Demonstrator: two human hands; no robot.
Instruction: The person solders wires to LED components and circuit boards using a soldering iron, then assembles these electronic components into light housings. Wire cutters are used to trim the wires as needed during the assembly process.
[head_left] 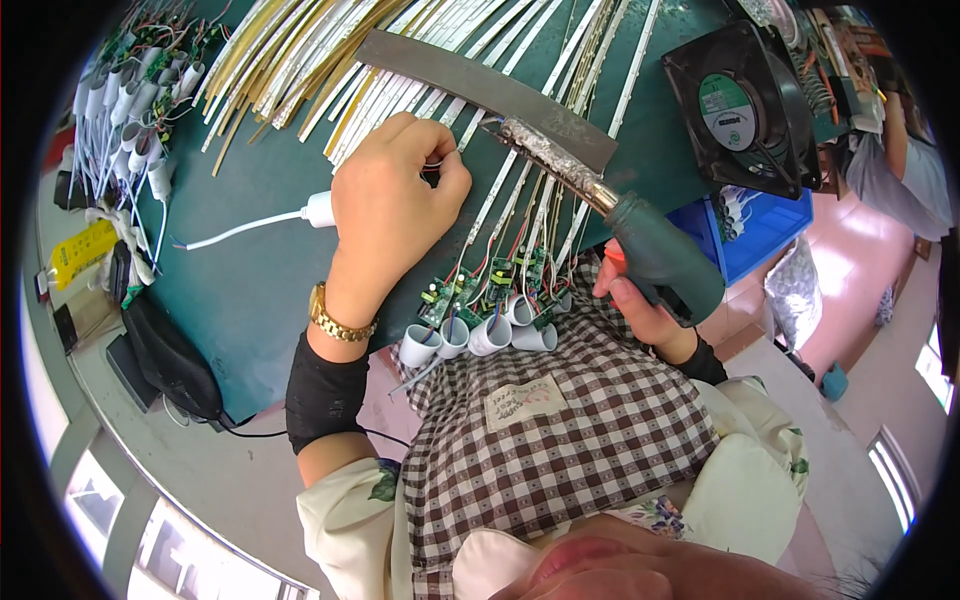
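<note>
My left hand (395, 195) is closed in a pinch above the bench, thumb against the bent fingers. What lies between the fingertips is mostly hidden; a thin bit of wire shows there. From beside this hand sticks out a white plastic cap (319, 210) with a white cable (245, 230). My right hand (640, 308) grips the green handle of a soldering gun (665, 255), a finger by its orange trigger. The gun's crusted metal barrel (550, 155) points up and left, its tip near the left hand's fingers. Thin LED strips (500, 195) run beneath it.
A dark flat metal bar (490, 88) lies across the strips. Wired circuit boards (490, 285) and white caps (490, 335) hang at the near edge. A black fan (740, 110) and blue bin (765, 240) are right; bundled capped cables (125, 110) and a black pouch (170, 345) left.
</note>
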